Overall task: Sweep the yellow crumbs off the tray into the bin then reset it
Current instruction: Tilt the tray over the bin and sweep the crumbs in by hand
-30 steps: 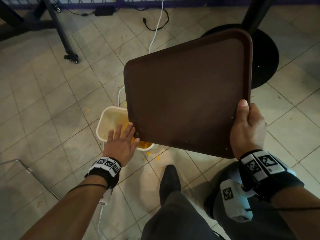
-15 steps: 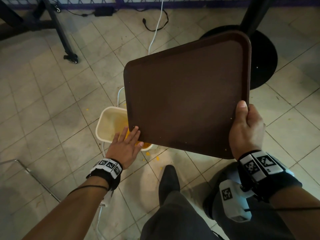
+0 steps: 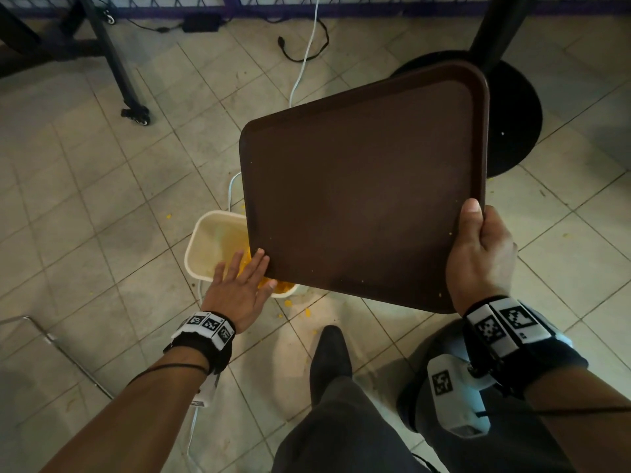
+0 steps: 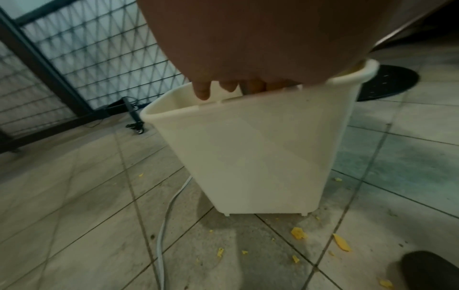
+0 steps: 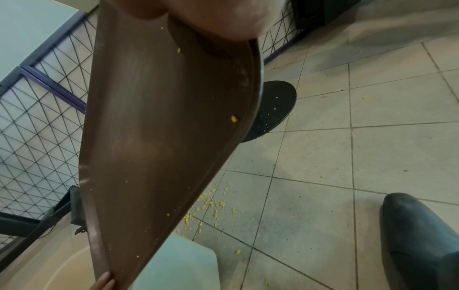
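A brown tray (image 3: 362, 189) is held tilted over a cream bin (image 3: 211, 247) on the floor, its low corner above the bin's mouth. My right hand (image 3: 478, 254) grips the tray's near right edge, thumb on top. My left hand (image 3: 239, 285) is flat with straight fingers beside the tray's low corner, over the bin. Yellow crumbs (image 3: 280, 286) lie heaped in the bin. A few specks (image 5: 234, 119) still cling to the tray (image 5: 159, 137). In the left wrist view my fingertips (image 4: 202, 92) hang over the bin's rim (image 4: 248, 141).
Loose crumbs (image 4: 298, 233) lie on the tiled floor by the bin and near my black shoe (image 3: 331, 360). A white cable (image 3: 300, 76) runs past the bin. A black round table base (image 3: 512, 114) stands behind the tray, a wheeled frame leg (image 3: 135, 114) at far left.
My left hand has slid back toward me along the tray's low corner. The tray has shifted slightly and stays tilted over the bin.
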Demonstrator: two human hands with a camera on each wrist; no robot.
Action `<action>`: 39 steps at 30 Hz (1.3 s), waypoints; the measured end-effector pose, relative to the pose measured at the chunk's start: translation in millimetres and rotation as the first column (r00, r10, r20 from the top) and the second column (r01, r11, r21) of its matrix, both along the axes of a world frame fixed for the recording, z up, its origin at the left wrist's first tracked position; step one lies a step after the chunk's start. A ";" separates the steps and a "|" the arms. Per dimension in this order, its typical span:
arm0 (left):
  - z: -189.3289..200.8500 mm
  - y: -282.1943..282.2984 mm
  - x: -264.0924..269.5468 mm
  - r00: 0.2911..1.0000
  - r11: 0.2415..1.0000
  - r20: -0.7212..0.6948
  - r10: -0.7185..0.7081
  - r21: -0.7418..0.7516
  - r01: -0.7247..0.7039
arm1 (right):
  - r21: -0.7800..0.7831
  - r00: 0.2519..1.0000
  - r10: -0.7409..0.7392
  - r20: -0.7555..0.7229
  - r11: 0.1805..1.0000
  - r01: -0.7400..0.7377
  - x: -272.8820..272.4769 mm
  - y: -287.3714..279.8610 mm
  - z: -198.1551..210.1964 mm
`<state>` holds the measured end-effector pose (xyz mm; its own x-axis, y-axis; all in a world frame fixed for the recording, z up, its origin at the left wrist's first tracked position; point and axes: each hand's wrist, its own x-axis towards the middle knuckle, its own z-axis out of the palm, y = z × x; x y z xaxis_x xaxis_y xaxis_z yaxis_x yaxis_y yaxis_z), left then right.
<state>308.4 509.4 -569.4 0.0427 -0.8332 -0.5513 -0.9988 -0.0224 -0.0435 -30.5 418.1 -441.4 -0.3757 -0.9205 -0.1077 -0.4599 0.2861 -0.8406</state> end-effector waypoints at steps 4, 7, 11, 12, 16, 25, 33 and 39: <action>5.2 -1.6 7.6 0.992 0.997 0.101 0.073 -0.003 -0.073 | 0.003 1.000 0.008 -0.014 1.000 -0.008 1.5 0.7 0.1; 11.0 1.1 5.3 0.990 0.994 0.089 0.113 -0.014 -0.112 | 0.005 1.000 0.008 -0.014 1.000 -0.008 2.3 0.9 0.6; 6.2 11.6 -13.1 0.999 0.999 -0.018 0.037 0.018 -0.036 | 0.011 1.000 0.005 -0.002 1.000 -0.005 0.7 0.7 1.3; 3.7 13.8 -15.0 0.999 0.999 -0.029 0.031 0.034 -0.030 | 0.014 1.000 0.005 -0.004 1.000 -0.005 0.9 0.7 1.0; 5.1 9.9 -4.8 0.994 0.995 0.046 0.098 0.018 -0.099 | 0.016 1.000 -0.001 -0.006 1.000 0.001 1.2 0.7 0.9; 10.3 -2.8 -13.1 0.998 0.997 0.021 0.063 -0.047 -0.062 | 0.016 1.000 -0.001 -0.004 1.000 0.001 -0.4 -1.0 -0.7; 5.1 -5.6 9.5 0.987 0.991 0.111 0.116 -0.073 -0.108 | 0.019 1.000 0.007 0.005 1.000 -0.007 -1.9 -1.2 -1.7; 18.1 -12.3 21.0 0.966 0.961 0.069 0.251 -0.138 -0.240 | 0.027 1.000 -0.008 0.024 1.000 0.007 -8.6 -1.4 -0.7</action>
<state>329.4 497.1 -551.2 0.2968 -0.8541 -0.4270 -0.9546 -0.2771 -0.1091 -39.0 416.7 -442.1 -0.3797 -0.9142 -0.1416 -0.4373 0.3123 -0.8433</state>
